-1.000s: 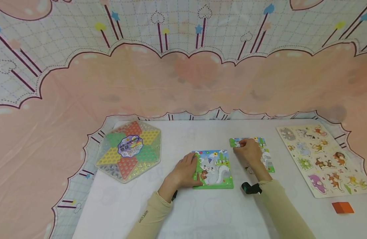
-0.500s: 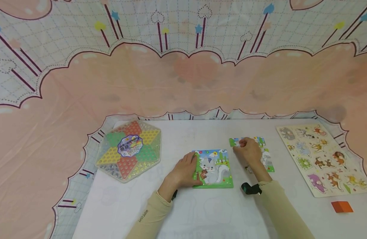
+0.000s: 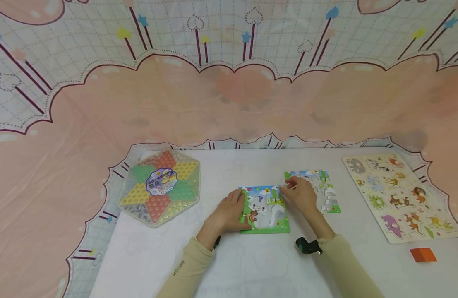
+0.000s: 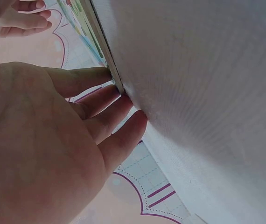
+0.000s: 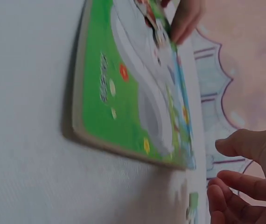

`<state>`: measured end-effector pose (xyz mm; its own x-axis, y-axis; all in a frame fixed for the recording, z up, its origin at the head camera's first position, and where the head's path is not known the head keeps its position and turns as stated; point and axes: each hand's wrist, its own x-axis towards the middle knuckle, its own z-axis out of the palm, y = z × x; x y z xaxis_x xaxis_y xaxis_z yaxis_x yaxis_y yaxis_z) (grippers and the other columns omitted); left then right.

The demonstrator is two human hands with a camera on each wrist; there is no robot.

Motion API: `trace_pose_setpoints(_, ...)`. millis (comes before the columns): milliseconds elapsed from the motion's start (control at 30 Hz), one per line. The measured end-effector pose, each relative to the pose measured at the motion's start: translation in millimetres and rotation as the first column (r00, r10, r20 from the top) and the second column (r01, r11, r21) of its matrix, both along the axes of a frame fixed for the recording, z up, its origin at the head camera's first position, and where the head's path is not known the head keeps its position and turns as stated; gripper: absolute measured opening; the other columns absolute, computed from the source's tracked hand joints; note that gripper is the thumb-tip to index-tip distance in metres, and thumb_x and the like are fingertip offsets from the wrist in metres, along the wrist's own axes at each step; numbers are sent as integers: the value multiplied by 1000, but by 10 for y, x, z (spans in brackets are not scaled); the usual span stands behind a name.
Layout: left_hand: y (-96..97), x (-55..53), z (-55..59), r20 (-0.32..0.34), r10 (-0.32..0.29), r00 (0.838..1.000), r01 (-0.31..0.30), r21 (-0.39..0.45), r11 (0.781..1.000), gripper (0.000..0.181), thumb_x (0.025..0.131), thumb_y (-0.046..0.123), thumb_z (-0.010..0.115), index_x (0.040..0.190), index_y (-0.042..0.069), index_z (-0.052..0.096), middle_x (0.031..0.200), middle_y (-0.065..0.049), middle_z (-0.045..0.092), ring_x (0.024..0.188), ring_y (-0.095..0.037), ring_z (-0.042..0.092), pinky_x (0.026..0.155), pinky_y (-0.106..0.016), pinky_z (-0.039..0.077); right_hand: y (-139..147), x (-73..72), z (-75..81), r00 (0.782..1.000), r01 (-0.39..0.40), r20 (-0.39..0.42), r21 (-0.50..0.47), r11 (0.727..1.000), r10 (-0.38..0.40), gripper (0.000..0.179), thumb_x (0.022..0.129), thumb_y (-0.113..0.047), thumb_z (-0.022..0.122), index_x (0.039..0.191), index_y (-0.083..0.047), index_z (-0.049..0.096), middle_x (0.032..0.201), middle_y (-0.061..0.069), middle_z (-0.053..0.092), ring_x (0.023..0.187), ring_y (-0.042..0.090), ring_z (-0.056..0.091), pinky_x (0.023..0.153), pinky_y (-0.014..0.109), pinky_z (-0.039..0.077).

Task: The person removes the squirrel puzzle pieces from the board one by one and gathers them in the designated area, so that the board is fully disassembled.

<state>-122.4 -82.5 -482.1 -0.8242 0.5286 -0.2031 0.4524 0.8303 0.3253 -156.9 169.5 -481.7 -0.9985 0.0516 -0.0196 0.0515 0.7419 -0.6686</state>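
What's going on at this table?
A person's left hand rests against the left edge of a squirrel picture puzzle. Their right hand, apparently empty, is near its far right corner, beside a second picture puzzle. A hexagonal Chinese checkers set lies left; an animal puzzle board and an orange block lie right.

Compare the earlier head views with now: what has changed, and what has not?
The right hand has moved left, toward the far right corner of the squirrel puzzle, uncovering more of the right puzzle. The right wrist view shows nothing in its grasp. The left hand stays at the squirrel puzzle's left edge; the hexagonal board, animal board and orange block lie as before.
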Motion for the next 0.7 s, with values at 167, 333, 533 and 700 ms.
trace_pose_setpoints(167,2,-3,-8,-2,3,1000,-3,-2,1000,101,79,52,78,148,-6,33,154,-22,28,143,-35,27,110,-45,35,-170,101,27,999,-38,2,-17,999,38,32,86,-23,75,107,1,70,94,11,68,85,28,65,62,35,47)
trace_pose_setpoints(333,-1,-2,-20,-4,3,1000,-3,15,1000,100,78,50,79,147,-7,34,153,-23,29,142,-35,29,109,-46,36,-279,167,31,996,-85,-15,-33,996,84,30,84,-20,77,104,1,70,90,9,68,82,26,65,61,34,47)
trace_pose_setpoints(533,2,1,-31,-18,-2,1000,2,-1,1000,100,78,50,79,147,-7,34,153,-22,29,141,-34,30,109,-45,37,-385,236,24,994,-109,-15,-45,993,109,30,82,-21,77,102,1,70,86,6,67,75,20,61,59,31,46)
trace_pose_setpoints(700,2,5,-33,-27,-4,1000,4,1,1000,100,78,50,79,146,-8,35,152,-23,30,141,-35,30,108,-45,37,-444,255,-16,991,-127,40,-53,990,129,29,84,-20,77,105,-2,71,88,4,67,77,18,60,61,32,46)
